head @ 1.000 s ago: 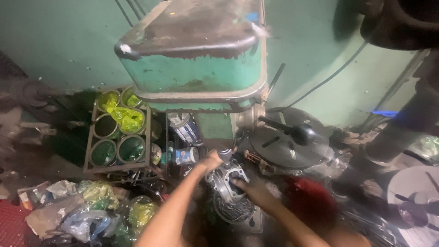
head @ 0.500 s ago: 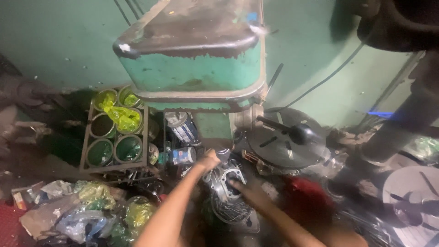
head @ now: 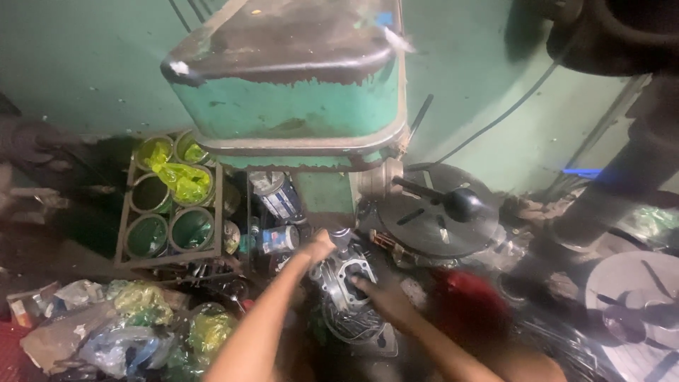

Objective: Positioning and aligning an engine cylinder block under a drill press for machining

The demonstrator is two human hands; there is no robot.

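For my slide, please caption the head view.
Both hands, left hand and right hand, rest on a finned metal cylinder below a green machine.

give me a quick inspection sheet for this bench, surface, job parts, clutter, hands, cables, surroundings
surface: dark, crowded bench, little bare area
job's things: finned metal cylinder part under the green machine head
clutter: rack of green tubs, cans, plastic bags
grippers: left hand on the part's top edge; right hand on its right side
cables: black cable along the wall
surroundings: green wall, round slotted table with black knob lever
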